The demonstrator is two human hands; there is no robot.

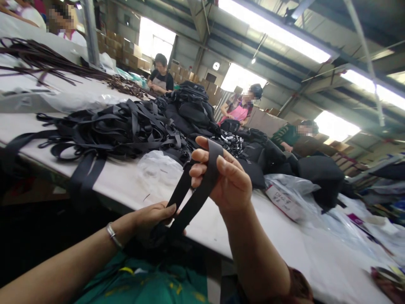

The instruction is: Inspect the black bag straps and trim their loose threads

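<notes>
A loop of black webbing strap (198,198) stretches between my two hands above the front edge of the table. My right hand (229,179) is raised, its fingers curled round the top of the loop with the thumb pressing on the strap. Lower and to the left, my left hand (158,213) pinches the strap between thumb and fingers; some of its fingers are hidden behind the webbing. Behind the hands lies a tangled pile of black straps (126,126), with a crumpled clear plastic bag (161,171) in front of it.
Black bags (193,107) are heaped mid-table. On the right lies a plastic bag with a handwritten label (281,204). Brown strips (63,63) spread over the far left of the white table (278,249). Several people work beyond, one in a pink apron (238,112).
</notes>
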